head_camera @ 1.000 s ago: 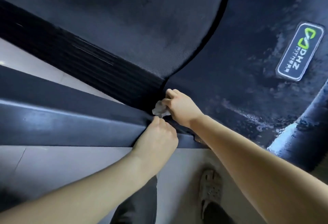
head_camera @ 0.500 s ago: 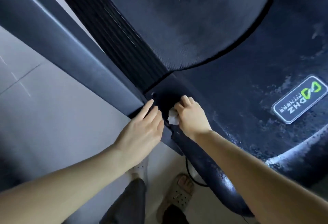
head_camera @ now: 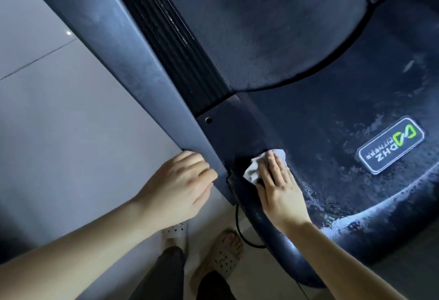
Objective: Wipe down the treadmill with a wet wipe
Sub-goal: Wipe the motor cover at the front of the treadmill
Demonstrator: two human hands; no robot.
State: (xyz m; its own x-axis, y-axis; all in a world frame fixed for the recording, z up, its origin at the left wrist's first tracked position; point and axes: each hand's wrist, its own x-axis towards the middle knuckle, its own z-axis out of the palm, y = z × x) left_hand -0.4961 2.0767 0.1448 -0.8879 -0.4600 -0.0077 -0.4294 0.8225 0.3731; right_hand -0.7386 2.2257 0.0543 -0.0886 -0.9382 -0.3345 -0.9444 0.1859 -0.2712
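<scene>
Treadmill (head_camera: 332, 114): seen from its rear corner, dark all over; the wiping looks partly done.
Belt (head_camera: 261, 26): dry and matt, with no wet marks showing; probably not wiped yet.
Rear cover (head_camera: 356, 180): streaked and beaded with moisture around the logo badge (head_camera: 390, 144) and along the curved lip, so this part seems covered already.
Side rail (head_camera: 114, 38): grey and dull, no wet sheen; likely left to do.
Ribbed foot strip (head_camera: 171, 38): pale specks of dust lie in the grooves; still to clean.
Left hand (head_camera: 180, 185): fingers loosely curled, resting against the rail's end, holding nothing that shows.
Right hand (head_camera: 280, 188): fingers straight and together, pressing flat on the wipe without clutching it.
Wet wipe (head_camera: 251, 171): crumpled, pinned under the right fingers on the cover's left corner, beside the rail's end.
</scene>
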